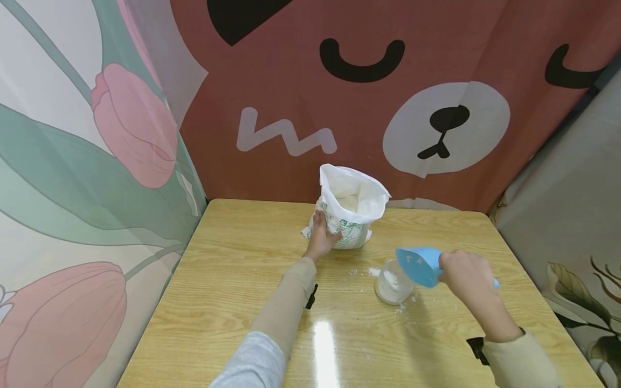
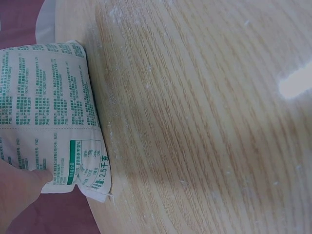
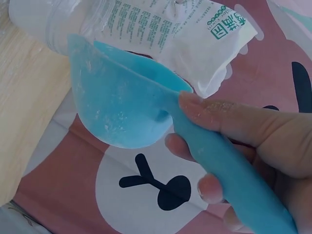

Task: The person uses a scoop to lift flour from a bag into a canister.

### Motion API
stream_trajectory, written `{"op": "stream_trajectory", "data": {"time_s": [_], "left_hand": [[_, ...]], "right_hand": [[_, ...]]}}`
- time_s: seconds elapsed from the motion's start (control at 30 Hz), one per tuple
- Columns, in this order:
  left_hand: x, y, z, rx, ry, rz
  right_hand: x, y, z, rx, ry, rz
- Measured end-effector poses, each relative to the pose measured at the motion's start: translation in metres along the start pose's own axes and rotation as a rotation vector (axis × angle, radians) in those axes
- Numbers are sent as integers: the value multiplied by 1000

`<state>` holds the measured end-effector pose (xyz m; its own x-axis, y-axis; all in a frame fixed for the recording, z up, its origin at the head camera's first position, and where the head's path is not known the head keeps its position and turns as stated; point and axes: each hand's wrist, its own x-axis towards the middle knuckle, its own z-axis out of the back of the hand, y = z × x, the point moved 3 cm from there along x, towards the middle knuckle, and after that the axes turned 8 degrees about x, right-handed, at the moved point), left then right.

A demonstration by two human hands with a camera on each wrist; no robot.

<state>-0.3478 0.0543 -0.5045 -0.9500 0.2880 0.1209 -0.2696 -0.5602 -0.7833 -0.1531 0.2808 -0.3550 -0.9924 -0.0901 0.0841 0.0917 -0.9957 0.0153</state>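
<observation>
A white flour bag (image 1: 353,231) with green print stands with its top open at the back of the table, pale powder inside. My left hand (image 1: 322,238) grips its left side; in the left wrist view the thumb (image 2: 29,183) presses on the printed face. With curled fingers my right hand (image 1: 468,276) holds a light blue scoop (image 1: 420,266) by its handle. The scoop's tip is above the right rim of a clear jar (image 1: 391,288) that has white powder in it. Up close, the scoop (image 3: 119,105) has powder specks on its outside; its inside is mostly hidden.
Spilled white powder (image 1: 374,271) lies on the wooden table (image 1: 233,280) around the jar. A curtain (image 1: 291,81) with a bear's face hangs right behind the table's back edge, and a flowered curtain (image 1: 136,129) is on the left.
</observation>
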Motion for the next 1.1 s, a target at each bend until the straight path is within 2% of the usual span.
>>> {"op": "stream_trajectory", "data": {"time_s": [0.47,0.67,0.87,1.1], "left_hand": [[0,0,-1,11,-2,4],[0,-1,0,7,-4,10],[0,-1,1,2,-4,21],[-1,-1,1,-8,-8,11]], "right_hand": [[-6,6,-1,-117,-148,99],[-6,6,-1,-111,-127,103],[-6,4,-1,-97,-140,108],[-8,-1,-3,-34,-113,72]]}}
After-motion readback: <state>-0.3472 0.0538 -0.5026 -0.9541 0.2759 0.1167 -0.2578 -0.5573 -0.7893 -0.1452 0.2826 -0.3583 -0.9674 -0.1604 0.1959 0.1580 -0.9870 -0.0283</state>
